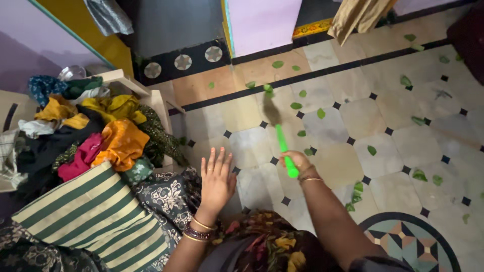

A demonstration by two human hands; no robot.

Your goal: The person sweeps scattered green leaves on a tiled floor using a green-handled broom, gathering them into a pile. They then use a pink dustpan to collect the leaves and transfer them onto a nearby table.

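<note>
Floral cloth (267, 247), dark with yellow and red blooms, covers the person's lap at the bottom edge of the frame. Both forearms extend out from it.

Right hand (297, 162): clenched around the bright green plastic handle (285, 151) of a broom. The handle is a smooth, slim cylinder; its butt end projects below the fist. Its upper end runs into a dark, blurred brush head (271, 108) over the floor. Thin metal bangles ring the wrist.

Left hand (217, 177): released, palm down, fingers spread flat, holding nothing. It hovers at the edge of a dark printed fabric (171, 194) with a pale paisley pattern. Whether it touches the fabric cannot be determined. Gold and maroon bangles sit at the wrist.

Floor (348, 111): polished pale stone tiles, octagonal, with small dark square insets and a black border line. Green leaves (371, 150), flat and oval, lie scattered across it. A round inlaid medallion (411, 242) occupies the lower right.

Left of the hands: a cushion (91, 214) with green and cream stripes, and behind it a heap of crumpled clothes (108, 141) in orange, yellow, pink and dark tones.
</note>
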